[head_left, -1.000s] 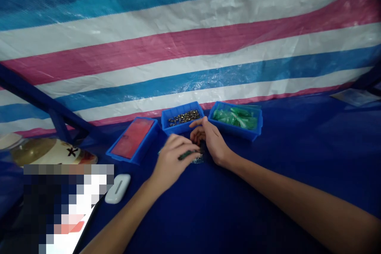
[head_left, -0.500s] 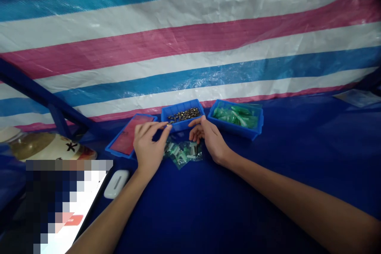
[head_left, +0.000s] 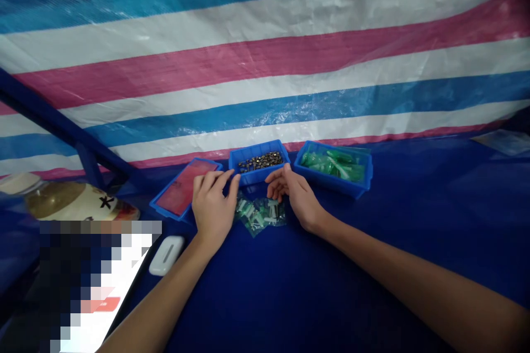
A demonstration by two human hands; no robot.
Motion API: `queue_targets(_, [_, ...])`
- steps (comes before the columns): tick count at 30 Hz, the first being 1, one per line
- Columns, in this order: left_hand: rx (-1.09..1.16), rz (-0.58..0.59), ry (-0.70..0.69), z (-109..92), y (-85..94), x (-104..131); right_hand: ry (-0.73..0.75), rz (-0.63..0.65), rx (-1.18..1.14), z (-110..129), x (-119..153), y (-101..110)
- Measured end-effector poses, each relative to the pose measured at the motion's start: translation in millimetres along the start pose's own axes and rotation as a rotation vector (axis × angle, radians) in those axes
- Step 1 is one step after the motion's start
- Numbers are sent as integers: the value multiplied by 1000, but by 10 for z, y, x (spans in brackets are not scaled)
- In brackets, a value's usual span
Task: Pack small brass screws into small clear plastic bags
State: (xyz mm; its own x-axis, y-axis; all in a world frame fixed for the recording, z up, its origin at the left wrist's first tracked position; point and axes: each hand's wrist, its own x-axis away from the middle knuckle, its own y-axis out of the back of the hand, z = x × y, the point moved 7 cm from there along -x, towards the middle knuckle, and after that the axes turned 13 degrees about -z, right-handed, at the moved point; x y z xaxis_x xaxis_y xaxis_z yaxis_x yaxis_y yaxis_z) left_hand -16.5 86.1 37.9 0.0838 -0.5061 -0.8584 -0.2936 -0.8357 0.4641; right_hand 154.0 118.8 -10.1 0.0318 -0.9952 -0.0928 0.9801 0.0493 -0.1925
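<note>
My left hand [head_left: 214, 204] is beside the front left corner of a blue bin of small metal parts [head_left: 260, 177]. Its thumb and index finger are slightly apart, and no item shows between them. Loosely curled, with a gap between thumb and fingers, my right hand [head_left: 300, 198] is by the bin's front right corner; nothing shows in it. Between the hands, small clear packets [head_left: 259, 218] with pale and greenish pieces lie on the blue table surface. To the right stands a blue bin [head_left: 356, 190] of green plastic packets.
A shallow blue tray with a red inside [head_left: 178, 190] sits left of my left hand. Nearer are a white case [head_left: 167, 255] and a lit screen [head_left: 111, 287], partly pixelated. A labelled jar [head_left: 70, 201] lies at far left. Striped sheeting [head_left: 265, 60] hangs behind the bins.
Half a second ago my left thumb and index finger pinched a small brass-coloured piece; now they are apart and it is out of sight. My right hand keeps nearly the same pose.
</note>
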Motion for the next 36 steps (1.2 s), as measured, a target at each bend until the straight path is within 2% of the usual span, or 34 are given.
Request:
queue_targets(2, [40,-2,-38,-79,26,8,42,-21,84,1,4,9])
queue_targets(4, [143,59,-116,-243,41,39,118,-37,216,33,21,11])
queue_targets(6, [269,219,-222,-466,20,115,185,-41,323,73,44,4])
queue_targets(9, [337,516,-337,-722,-44,282,185,-79,340,83,55,33])
queue_targets(12, [310,663,-345,-778,-92,375,142,-121,271,46,38,75])
queue_targets(15, [390,683,-329,-770,-110,403,111,-124,190,14,15,83])
queue_targets(17, [492,642,-237,-718,-114,377,73,-118,125,-2,1,82])
queue_targets(19, [561,575,-13,-575,-139,319,33,-111,64,-7,-4,77])
queue_targets(22, [644,498,401,-322,-189,281,31,-63,64,21,13,35])
queue_targets(25, [786,489,630,-243,-223,283,97,51,156,72,63,-54])
queue_targets(28, [870,509,702,-253,-239,290,139,152,227,95,115,-124])
queue_targets(32, [928,519,735,-284,-247,302,130,199,254,95,147,-152])
queue_targets(36, [939,470,741,-302,-224,272,149,246,271,120,177,-186])
